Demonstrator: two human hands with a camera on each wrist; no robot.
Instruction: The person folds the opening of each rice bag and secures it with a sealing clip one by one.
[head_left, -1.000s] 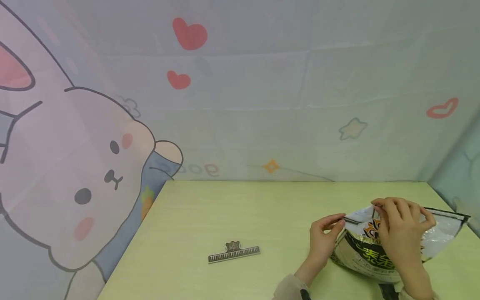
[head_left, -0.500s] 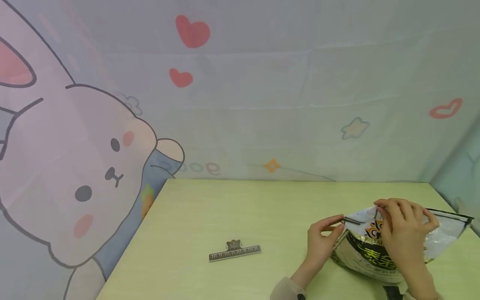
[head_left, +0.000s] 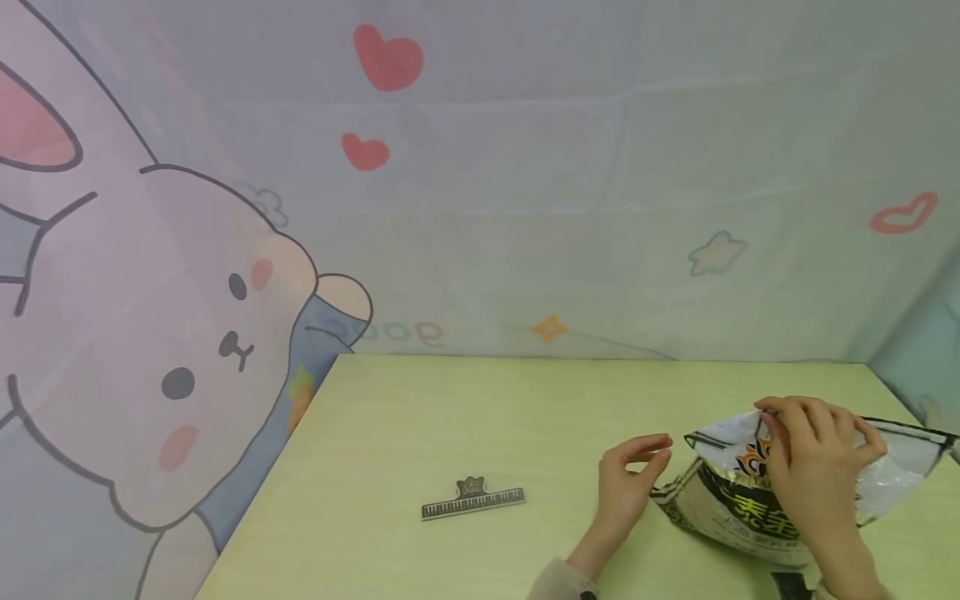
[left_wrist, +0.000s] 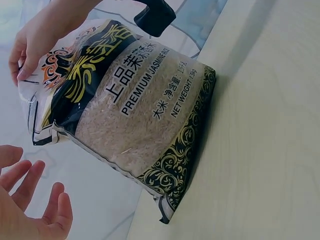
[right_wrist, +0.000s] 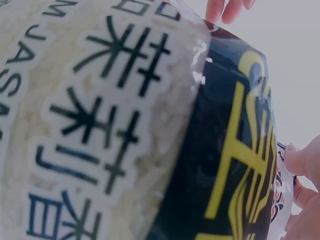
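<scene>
A clear bag of jasmine rice (head_left: 738,508) with black and gold print stands at the right of the table, its top folded over. My right hand (head_left: 817,467) pinches the folded top edge between thumb and fingers; in the left wrist view that same right hand (left_wrist: 47,37) grips the bag's top. My left hand (head_left: 626,487) is just left of the bag, fingers apart from it with a small gap. In the left wrist view the left hand (left_wrist: 37,200) has its fingers loosely bent around nothing. The bag's far side is hidden.
A piano-keyboard clip (head_left: 472,498) lies on the pale table (head_left: 420,417), left of the hands. Behind the table hangs a cloth backdrop (head_left: 525,192) printed with a rabbit and hearts.
My left hand has let go of the bag's left top corner and moved a little left. My right hand keeps its hold on the top edge.
</scene>
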